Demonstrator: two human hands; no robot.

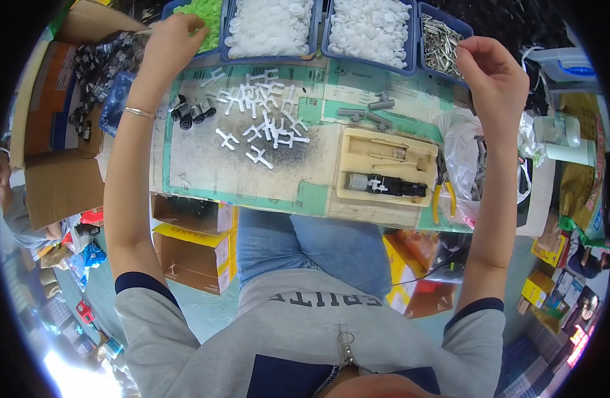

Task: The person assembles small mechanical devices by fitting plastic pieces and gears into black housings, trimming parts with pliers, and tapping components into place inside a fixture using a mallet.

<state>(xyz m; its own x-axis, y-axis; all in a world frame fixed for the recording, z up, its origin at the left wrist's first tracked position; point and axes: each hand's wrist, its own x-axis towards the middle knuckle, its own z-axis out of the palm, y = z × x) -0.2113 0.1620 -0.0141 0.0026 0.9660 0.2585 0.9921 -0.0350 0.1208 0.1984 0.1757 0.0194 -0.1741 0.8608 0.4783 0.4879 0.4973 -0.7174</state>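
Note:
My left hand [174, 44] is at the bin of green parts [208, 20], its fingers curled together; what they hold, if anything, is hidden. At the right, my right hand [494, 69] is pinched at the edge of the blue bin of small metal pins [442, 41]; anything between its fingertips is too small to make out. A cream fixture tray [388, 156] on the bench holds a black and grey assembly [386, 185]. White forked plastic pieces [258, 156] lie scattered left of the tray, with several black and grey parts [202, 111] beside them.
Two blue bins hold white parts [268, 30] and white caps [371, 30]. Grey pieces [364, 114] lie behind the tray. Yellow-handled pliers [437, 203] and a plastic bag [461, 142] are at its right. An open carton [63, 189] stands left. Another person's arm [46, 232] shows far left.

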